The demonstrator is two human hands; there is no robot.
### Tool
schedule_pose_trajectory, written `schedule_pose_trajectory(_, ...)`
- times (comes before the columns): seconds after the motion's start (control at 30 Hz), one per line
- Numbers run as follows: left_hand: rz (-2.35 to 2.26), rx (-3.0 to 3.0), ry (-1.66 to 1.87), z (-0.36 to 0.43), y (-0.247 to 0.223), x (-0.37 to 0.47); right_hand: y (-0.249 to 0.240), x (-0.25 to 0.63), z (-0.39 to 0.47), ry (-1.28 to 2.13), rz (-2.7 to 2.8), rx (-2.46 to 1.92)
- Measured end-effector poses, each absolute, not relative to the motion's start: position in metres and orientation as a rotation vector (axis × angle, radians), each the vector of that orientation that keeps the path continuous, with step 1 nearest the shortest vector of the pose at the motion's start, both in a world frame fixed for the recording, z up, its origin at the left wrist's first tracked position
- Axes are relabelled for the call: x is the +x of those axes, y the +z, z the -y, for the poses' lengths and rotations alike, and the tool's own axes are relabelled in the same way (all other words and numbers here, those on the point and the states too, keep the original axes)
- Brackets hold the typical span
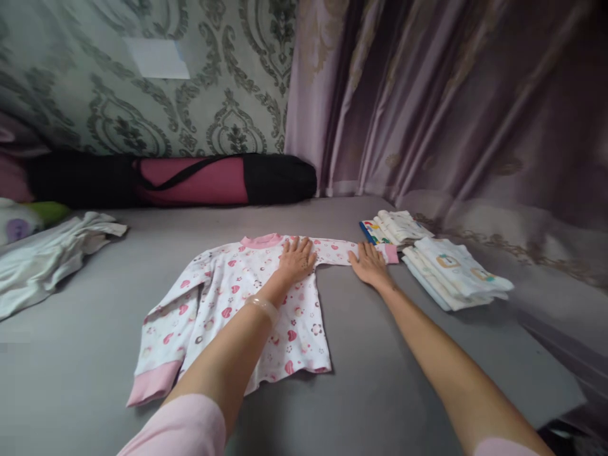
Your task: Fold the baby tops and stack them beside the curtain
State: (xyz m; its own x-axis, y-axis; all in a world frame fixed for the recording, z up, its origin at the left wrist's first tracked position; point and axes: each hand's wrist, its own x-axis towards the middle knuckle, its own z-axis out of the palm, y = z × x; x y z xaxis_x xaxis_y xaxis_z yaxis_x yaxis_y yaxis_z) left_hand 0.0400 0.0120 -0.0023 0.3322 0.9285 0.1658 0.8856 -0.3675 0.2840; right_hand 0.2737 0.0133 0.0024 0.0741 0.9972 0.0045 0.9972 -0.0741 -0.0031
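A small white long-sleeved shirt [223, 310] with pink hearts and flowers lies spread on the grey sheet. Its collar and cuffs are pink. My left hand [297, 258] rests flat on the shirt near the right shoulder, fingers stretched out. On the right sleeve, close to its cuff, lies my right hand [370, 263], palm down with fingers extended. That sleeve reaches straight out to the right, while the other sleeve angles down toward the lower left. My left forearm covers part of the shirt's front.
Folded clothes [456, 272] form stacks on the right, with another folded pile [396, 228] behind. Crumpled white clothing [52, 259] lies at left beside a plush toy [19, 221]. A long black and pink bag [194, 180] runs along the wall. Purple curtains [380, 95] hang at the right.
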Motion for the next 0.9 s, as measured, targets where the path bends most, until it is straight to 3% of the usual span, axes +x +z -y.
schedule_pose_trajectory(0.2,-1.487,2.383,0.305,-0.017,0.010,0.026,0.005,0.276,-0.024,-0.036,2.143,-2.324)
schedule_pose_trajectory(0.37,-1.462,2.452,0.488,0.003,0.031,-0.020,0.025,0.254,-0.033,-0.089,2.173,-2.261)
schedule_pose_trajectory(0.47,-1.736,2.426,0.521,0.018,0.040,-0.056,0.034,0.206,-0.029,-0.153,2.328,-1.993)
schedule_pose_trajectory(0.63,-2.044,2.345,0.337,0.030,0.028,-0.101,0.031,0.109,-0.011,0.116,2.659,-1.459)
schedule_pose_trajectory(0.9,-2.095,2.250,0.370,0.013,-0.004,-0.113,0.013,0.066,-0.019,0.259,2.560,-1.682)
